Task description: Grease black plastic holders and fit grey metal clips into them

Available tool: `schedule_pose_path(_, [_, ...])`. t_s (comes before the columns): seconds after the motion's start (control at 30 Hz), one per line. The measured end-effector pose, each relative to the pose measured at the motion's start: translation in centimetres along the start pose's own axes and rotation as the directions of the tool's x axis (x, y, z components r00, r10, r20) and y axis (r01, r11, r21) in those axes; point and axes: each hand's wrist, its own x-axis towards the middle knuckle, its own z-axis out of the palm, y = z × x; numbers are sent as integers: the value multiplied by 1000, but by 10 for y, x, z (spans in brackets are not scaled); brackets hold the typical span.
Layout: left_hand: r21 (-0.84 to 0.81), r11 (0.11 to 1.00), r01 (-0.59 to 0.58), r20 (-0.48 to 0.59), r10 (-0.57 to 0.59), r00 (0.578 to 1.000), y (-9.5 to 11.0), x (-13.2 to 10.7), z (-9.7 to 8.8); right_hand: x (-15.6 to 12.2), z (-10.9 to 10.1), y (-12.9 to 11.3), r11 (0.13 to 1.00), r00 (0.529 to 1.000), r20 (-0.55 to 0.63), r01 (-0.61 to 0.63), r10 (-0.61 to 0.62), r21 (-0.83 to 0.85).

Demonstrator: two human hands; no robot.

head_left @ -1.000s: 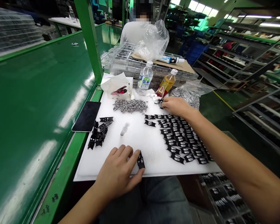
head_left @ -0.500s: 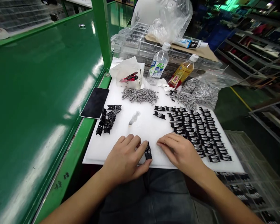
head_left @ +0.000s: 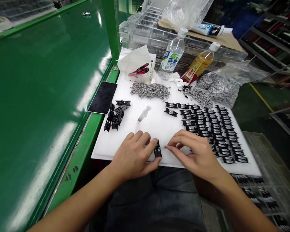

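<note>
My left hand (head_left: 135, 156) pinches a small black plastic part (head_left: 158, 149) between thumb and index finger, near the front edge of the white foam board (head_left: 125, 141). Just to its right, my right hand (head_left: 195, 151) has thumb and index fingertips pressed together, apart from the black part. Whatever those fingertips hold is too small to make out. Rows of black parts with grey pieces on them (head_left: 205, 125) cover the board's right side. A loose heap of black parts (head_left: 114, 116) lies on the left. Small grey pieces (head_left: 149, 90) are piled toward the back.
A dark-screened tablet (head_left: 102, 97) rests at the board's left edge. Behind stand a clear bottle (head_left: 172, 54), a yellow-labelled bottle (head_left: 198, 64) and a tub with red-handled tools (head_left: 139, 71). A plastic bag of grey pieces (head_left: 224, 87) sits back right. Green machine surface (head_left: 50, 64) borders the left.
The view has tilted a little, so the board sits higher and further right in the picture. My right thumb and index now form a clearer pinch. The black part stays in my left hand.
</note>
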Motion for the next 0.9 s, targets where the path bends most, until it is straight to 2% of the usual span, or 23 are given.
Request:
schedule_pose_path(0.1, [2,1000,6,-7,-6,1000,1,0,0,2,7,-10,999,998,54,44,-44,7])
schedule_pose_path(0.2, [8,1000,7,-4,-7,1000,1,0,0,4,14,-12,992,992,91,90,-82,-91])
schedule_pose_path(0.4, [7,1000,7,7,-7,1000,1,0,1,6,20,-11,955,990,131,93,-57,-282])
schedule_pose_path(0.63, [5,1000,10,13,-10,1000,1,0,2,11,19,-16,960,985,174,62,-14,-272])
schedule_pose_path(0.73, [-20,1000,5,6,-5,1000,1,-1,0,6,12,-15,987,992,129,18,3,-161])
schedule_pose_path(0.8, [-66,998,-23,11,24,1000,0,-2,-2,-1,7,-11,996,999,38,-32,36,-84])
schedule_pose_path(0.9, [-146,987,-65,-5,65,998,0,-2,-4,-10,4,-4,994,997,-58,-56,50,-99])
